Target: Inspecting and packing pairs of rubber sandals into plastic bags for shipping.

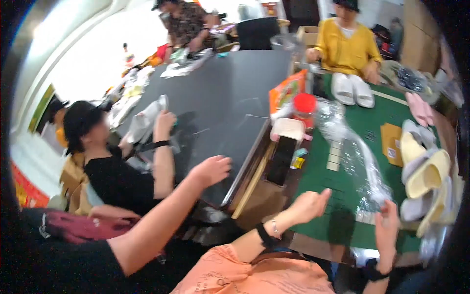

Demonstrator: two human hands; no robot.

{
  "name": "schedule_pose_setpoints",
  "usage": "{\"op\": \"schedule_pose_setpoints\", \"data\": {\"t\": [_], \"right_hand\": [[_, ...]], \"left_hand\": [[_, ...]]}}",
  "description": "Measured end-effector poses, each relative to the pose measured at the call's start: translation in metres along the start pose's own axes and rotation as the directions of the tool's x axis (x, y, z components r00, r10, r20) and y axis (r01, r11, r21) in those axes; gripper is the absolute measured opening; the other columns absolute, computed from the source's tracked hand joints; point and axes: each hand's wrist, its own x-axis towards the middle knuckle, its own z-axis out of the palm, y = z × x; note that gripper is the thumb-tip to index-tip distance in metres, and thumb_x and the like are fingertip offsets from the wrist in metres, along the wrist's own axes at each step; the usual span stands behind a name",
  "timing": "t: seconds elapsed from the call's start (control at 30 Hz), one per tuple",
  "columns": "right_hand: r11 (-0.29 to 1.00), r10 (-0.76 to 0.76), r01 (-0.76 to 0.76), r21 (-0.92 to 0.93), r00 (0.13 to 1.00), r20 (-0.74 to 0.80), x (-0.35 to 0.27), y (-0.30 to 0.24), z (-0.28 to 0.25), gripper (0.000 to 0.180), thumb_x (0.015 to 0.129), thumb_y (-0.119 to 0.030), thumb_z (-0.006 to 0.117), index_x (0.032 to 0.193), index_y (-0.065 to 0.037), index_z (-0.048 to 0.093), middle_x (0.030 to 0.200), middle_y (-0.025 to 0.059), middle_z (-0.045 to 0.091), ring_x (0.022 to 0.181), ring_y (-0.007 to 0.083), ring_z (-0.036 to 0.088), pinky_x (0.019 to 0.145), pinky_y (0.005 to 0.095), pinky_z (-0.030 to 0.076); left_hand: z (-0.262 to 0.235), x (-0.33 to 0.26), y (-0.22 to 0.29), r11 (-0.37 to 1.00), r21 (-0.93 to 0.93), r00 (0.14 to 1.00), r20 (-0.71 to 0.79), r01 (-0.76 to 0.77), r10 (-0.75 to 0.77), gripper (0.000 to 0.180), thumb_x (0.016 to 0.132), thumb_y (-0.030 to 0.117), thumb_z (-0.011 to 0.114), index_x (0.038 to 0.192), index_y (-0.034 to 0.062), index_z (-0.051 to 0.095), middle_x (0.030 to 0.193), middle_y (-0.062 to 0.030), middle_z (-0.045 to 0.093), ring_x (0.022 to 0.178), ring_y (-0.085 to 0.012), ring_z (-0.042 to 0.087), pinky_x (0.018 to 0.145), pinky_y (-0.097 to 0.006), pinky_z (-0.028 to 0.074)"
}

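My left hand (309, 207) hovers above the green tabletop (313, 228) with its fingers drawn together in a pinch. Whatever may be between them is too small or blurred to make out. To the right, the fingers of my right hand (387, 226) close at the near end of a long run of clear plastic bags (364, 164). This crinkled plastic stretches away toward a red-lidded jar (304, 109). Beside it lie a strip of pale labels (334, 157) and, under its near end, more small pale labels (364, 217).
Several cream and grey slippers (426, 174) pile up along the right edge, near pink slippers (420, 109) and brown card (391, 143). White slippers (352, 90) sit before a person in yellow. A phone (281, 160) lies left; a co-worker's bare arm (183, 196) reaches in.
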Motion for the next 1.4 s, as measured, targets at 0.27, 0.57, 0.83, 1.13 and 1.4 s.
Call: {"op": "schedule_pose_setpoints", "data": {"t": [0.27,0.57,0.83,1.13,1.4], "right_hand": [[0.908,-0.281,0.26,-0.328,0.96,-0.016,0.06,0.068,0.06,0.063,0.075,-0.027,0.064,0.123,0.004,0.037,0.129,0.0241,0.034,0.123,0.0413,0.027,0.103,0.0459,0.023],[0.877,-0.177,0.199,-0.438,0.98,0.091,0.059,0.081,0.077,0.055,0.08,-0.031,0.057,0.126,-0.004,0.04,0.129,0.0205,0.037,0.123,0.0379,0.029,0.101,0.0507,0.023],[0.85,-0.141,0.212,-0.482,0.974,0.18,0.052,0.083,0.075,0.063,0.076,-0.027,0.062,0.13,-0.006,0.035,0.134,0.0187,0.031,0.125,0.0372,0.026,0.1,0.0537,0.022],[0.941,0.094,-0.094,-0.324,0.995,-0.016,-0.003,0.062,0.044,0.068,0.078,-0.02,0.06,0.131,0.005,0.025,0.133,0.0252,0.029,0.121,0.0436,0.027,0.101,0.0505,0.022],[0.962,0.262,-0.266,-0.065,0.963,-0.057,-0.006,0.073,0.024,0.062,0.079,-0.014,0.06,0.128,0.006,0.027,0.115,0.0258,0.043,0.107,0.0379,0.044,0.091,0.0399,0.037]], "left_hand": [[0.039,0.046,-0.015,0.823,0.438,0.907,-0.037,-0.362,0.418,0.032,0.082,0.022,0.057,0.105,0.0001,0.057,0.105,-0.0189,0.053,0.102,-0.0343,0.048,0.087,-0.04,0.039],[0.073,0.09,-0.027,0.658,0.706,0.926,-0.007,-0.263,0.377,0.059,0.084,0.032,0.052,0.135,0.0145,0.028,0.14,-0.0216,0.016,0.122,-0.0508,0.018,0.1,-0.057,0.019],[0.087,0.103,-0.039,0.455,0.847,0.876,0.024,-0.274,0.482,0.054,0.086,0.041,0.045,0.135,0.0232,0.031,0.14,-0.0122,0.026,0.127,-0.0434,0.019,0.097,-0.065,0.012],[0.083,0.106,-0.041,0.487,0.826,0.872,0.012,-0.285,0.489,0.053,0.087,0.039,0.046,0.135,0.0233,0.032,0.142,-0.0114,0.022,0.126,-0.0439,0.019,0.097,-0.065,0.013],[0.082,0.101,-0.04,0.499,0.825,0.871,-0.016,-0.267,0.492,0.049,0.088,0.04,0.044,0.133,0.0237,0.035,0.14,-0.0106,0.028,0.127,-0.0406,0.022,0.099,-0.061,0.013]]}}
